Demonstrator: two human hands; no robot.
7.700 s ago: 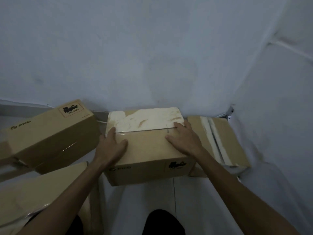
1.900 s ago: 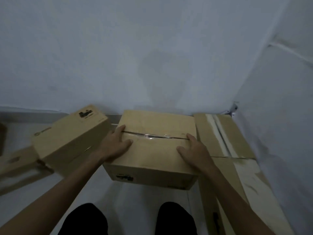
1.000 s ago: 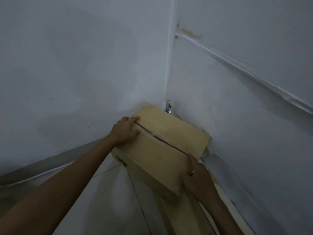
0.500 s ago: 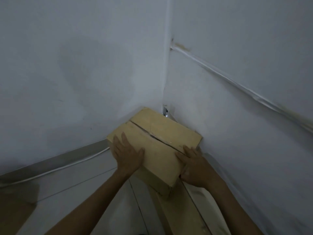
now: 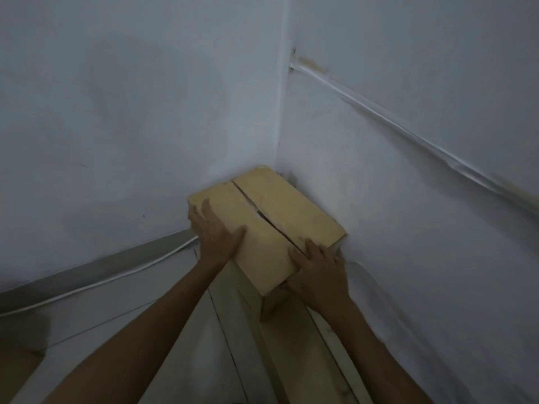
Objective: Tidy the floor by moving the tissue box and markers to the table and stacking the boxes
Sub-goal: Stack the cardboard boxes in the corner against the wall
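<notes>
A brown cardboard box (image 5: 280,208) with a slit along its top seam sits high in the room's corner, on top of another cardboard box (image 5: 306,339) that runs along the right wall. My left hand (image 5: 217,233) lies flat on the top box's left end, fingers straight. My right hand (image 5: 319,271) holds the near right corner, fingers on top and thumb down the side. No tissue box or markers are in view.
White walls meet right behind the top box (image 5: 280,112). A white cable duct (image 5: 408,132) slants down the right wall. A grey skirting with a white cable (image 5: 96,282) runs along the left wall. A brown cardboard edge (image 5: 17,365) shows at bottom left.
The top box has been pushed further back into the corner, against both walls. Both my hands moved forward with it and stay on its near ends.
</notes>
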